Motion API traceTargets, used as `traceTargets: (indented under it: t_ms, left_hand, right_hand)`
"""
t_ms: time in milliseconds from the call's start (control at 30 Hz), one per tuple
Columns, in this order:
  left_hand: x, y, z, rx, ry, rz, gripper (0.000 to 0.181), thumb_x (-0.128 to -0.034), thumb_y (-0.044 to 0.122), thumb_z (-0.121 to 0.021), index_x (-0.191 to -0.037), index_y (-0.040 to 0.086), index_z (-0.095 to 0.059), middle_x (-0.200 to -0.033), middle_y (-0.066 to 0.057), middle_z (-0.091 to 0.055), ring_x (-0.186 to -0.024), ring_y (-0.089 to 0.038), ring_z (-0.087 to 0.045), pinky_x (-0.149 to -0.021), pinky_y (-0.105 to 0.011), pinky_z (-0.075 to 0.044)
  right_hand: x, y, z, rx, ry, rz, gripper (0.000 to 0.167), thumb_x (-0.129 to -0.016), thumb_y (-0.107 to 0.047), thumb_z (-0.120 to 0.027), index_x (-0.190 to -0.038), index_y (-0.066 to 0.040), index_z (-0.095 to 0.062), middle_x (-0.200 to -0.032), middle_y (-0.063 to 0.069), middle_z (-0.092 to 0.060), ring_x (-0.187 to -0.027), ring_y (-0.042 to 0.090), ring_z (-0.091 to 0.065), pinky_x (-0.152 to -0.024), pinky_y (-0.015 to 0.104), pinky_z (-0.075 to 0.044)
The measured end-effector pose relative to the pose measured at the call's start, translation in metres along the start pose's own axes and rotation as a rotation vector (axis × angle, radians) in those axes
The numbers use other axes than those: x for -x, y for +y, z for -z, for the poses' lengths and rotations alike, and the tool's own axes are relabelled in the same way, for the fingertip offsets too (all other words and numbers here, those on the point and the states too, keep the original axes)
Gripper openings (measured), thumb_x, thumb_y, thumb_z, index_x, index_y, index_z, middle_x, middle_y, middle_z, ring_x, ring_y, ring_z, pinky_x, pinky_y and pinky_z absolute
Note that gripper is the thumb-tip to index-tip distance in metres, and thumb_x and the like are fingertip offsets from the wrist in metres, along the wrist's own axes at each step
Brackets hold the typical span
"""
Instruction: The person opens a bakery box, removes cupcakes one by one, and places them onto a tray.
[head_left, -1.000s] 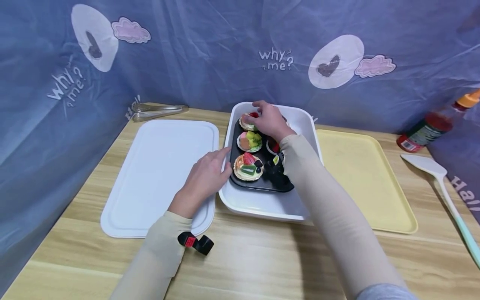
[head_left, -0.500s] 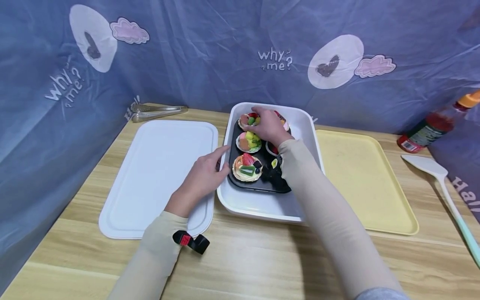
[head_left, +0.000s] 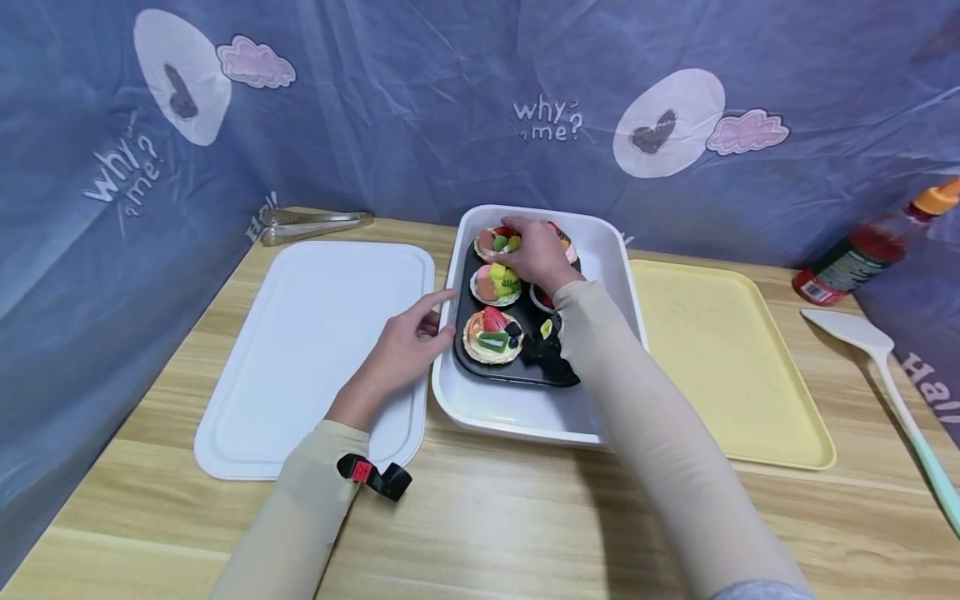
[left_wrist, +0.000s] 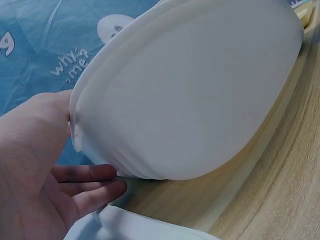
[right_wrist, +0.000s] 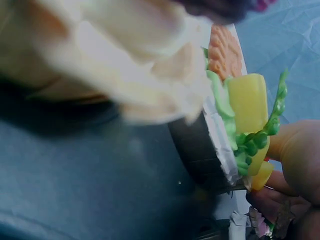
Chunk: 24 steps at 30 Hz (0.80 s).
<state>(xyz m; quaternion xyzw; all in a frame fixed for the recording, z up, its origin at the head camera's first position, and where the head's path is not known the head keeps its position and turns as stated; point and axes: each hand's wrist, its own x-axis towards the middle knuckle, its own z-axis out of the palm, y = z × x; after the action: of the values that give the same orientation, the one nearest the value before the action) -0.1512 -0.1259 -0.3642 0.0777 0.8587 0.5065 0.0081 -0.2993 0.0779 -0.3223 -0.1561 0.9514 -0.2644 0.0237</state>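
Observation:
In the head view my right hand (head_left: 538,252) reaches into a white basin (head_left: 517,421). Its thumb and index finger pinch the back left fruit tart (head_left: 491,243), which sits on a black tray (head_left: 467,354). In the right wrist view that tart shows a yellow cube (right_wrist: 248,102) and a green strand; my fingers curl beside it. Another fruit tart (head_left: 495,285) lies just in front, with a strawberry-topped tart (head_left: 492,335) nearer me. My forearm and hand partly hide the tarts on the right. My left hand (head_left: 393,350) touches the basin's left rim, thumb and index finger extended.
A white tray (head_left: 300,350) lies left of the basin, a yellow tray (head_left: 720,358) right of it. Metal tongs (head_left: 315,223) rest at the back left. A sauce bottle (head_left: 862,250) and a white spatula (head_left: 862,333) with a mint handle are at far right.
My right hand has shifted slightly toward me, its thumb now at the near side of the back left tart. My left hand has slid a little left and down along the rim.

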Motion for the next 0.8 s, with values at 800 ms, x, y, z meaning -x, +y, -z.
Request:
traceTargets:
  t_ms: [800]
  left_hand:
    - [-0.003, -0.013, -0.003, 0.155, -0.025, 0.017, 0.053, -0.0963, 0.017, -0.062, -0.147, 0.027, -0.051, -0.121, -0.017, -0.064, -0.109, -0.028, -0.065, -0.101, -0.043, -0.047]
  right_hand:
    - [0.000, 0.000, -0.002, -0.019, 0.031, 0.005, 0.054, -0.091, -0.021, -0.076, -0.140, -0.008, -0.059, -0.142, 0.013, -0.059, -0.133, 0.031, -0.051, -0.115, 0.044, -0.038]
